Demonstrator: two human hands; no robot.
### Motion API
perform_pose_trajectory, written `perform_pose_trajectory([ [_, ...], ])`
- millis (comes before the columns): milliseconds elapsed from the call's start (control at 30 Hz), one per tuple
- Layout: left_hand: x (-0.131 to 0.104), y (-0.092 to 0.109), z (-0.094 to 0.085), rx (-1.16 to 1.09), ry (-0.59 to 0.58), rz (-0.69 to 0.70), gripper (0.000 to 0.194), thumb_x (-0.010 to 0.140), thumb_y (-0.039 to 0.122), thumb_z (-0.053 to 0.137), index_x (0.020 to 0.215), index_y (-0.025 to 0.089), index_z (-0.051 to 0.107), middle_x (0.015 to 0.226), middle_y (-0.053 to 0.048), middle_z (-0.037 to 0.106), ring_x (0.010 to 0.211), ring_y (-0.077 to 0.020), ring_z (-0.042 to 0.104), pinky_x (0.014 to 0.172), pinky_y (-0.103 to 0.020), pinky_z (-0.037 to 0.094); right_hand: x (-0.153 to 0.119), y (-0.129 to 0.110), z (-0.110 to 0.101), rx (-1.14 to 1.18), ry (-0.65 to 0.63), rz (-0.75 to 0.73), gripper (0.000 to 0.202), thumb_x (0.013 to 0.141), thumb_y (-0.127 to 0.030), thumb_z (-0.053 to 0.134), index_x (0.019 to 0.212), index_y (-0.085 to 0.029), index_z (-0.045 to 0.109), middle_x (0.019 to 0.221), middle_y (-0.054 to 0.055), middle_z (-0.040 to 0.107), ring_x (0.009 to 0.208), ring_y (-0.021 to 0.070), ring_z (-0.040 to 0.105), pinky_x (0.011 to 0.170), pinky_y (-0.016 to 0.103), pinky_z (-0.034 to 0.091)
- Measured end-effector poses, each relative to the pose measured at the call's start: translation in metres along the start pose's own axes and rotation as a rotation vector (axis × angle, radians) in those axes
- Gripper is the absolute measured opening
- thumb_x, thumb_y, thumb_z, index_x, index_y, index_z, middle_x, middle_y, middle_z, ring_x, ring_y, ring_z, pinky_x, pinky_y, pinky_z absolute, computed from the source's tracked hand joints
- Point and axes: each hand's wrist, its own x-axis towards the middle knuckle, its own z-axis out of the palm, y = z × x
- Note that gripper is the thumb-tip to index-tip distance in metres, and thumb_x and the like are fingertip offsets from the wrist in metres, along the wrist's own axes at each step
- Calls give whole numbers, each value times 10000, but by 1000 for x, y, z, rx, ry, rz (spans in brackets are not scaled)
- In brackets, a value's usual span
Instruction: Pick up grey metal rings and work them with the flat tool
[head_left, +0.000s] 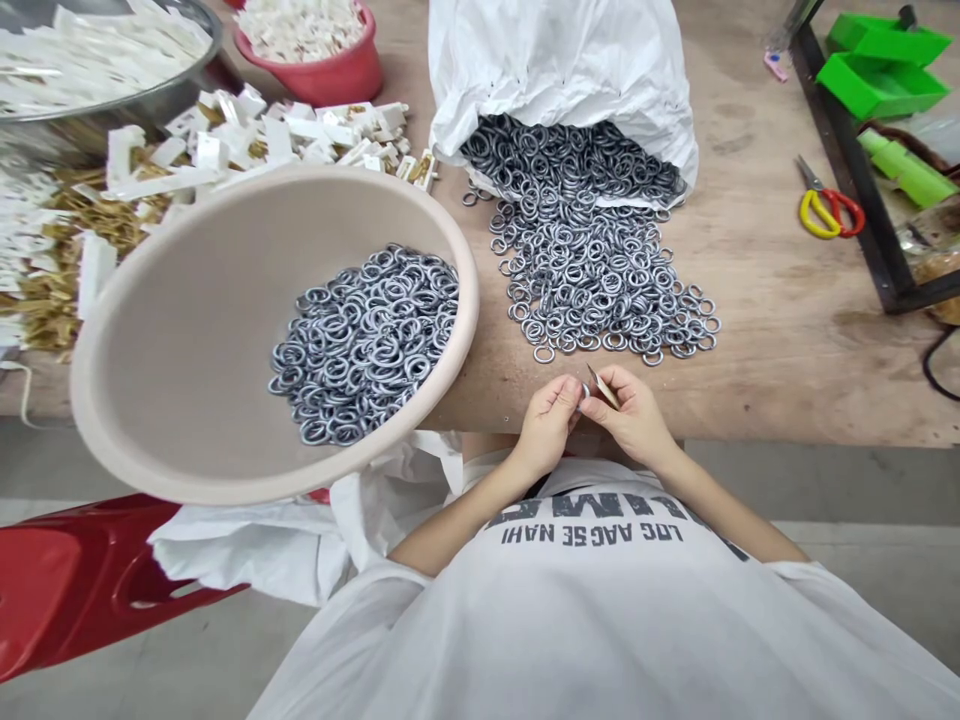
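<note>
At the table's front edge, my left hand [549,418] pinches a small grey ring [584,392] between thumb and fingers. Close beside it, my right hand [631,412] is closed around a small pointed blade [602,386], its thumb near the ring. A pile of grey rings [592,270] lies just beyond both hands, spilling from a white sack [559,60]. To the left, a large beige basin [180,300] is tilted and holds a heap of similar rings [367,345].
White and golden parts [217,150] lie behind the basin, near a steel bowl [150,105] and a red tub [330,80]. Scissors [831,212], a dark metal frame [862,190] and green trays [881,85] are at the right. A red chair [82,575] stands lower left.
</note>
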Motion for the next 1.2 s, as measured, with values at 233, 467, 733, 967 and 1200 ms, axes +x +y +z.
perform_pose_trajectory([
  [233,-2,2,2,59,-65,-20,524,880,630,601,658,178,454,563,48,370,511,-74,297,499,-245,221,2,-3,-5,17,87,-35,368,839,-573,701,846,-220,597,743,-23,550,683,135,486,670,262,441],
  [467,0,-2,1,9,-34,-5,488,894,592,609,685,178,459,580,49,371,512,-70,289,487,-237,213,-3,-1,-7,-82,34,-123,320,887,-531,666,878,-213,631,781,-5,595,735,152,536,693,272,456],
  [733,2,-4,-1,-56,14,-64,498,854,617,646,708,187,442,579,61,346,493,-63,289,465,-224,197,-5,3,-6,-142,56,-126,285,819,-452,766,972,-230,676,931,24,680,878,198,615,818,327,493],
  [967,3,-8,-2,-65,10,-63,494,861,609,644,714,187,435,580,63,338,486,-58,278,462,-225,193,-4,6,-7,-151,54,-137,288,814,-419,780,1011,-237,673,982,30,686,931,208,627,868,345,495],
  [1200,3,-8,-1,-53,7,-41,483,862,605,646,718,182,463,577,60,354,493,-62,292,467,-228,207,-5,6,-7,-101,27,-138,269,826,-385,776,1015,-235,658,954,11,667,892,181,616,849,319,488],
])
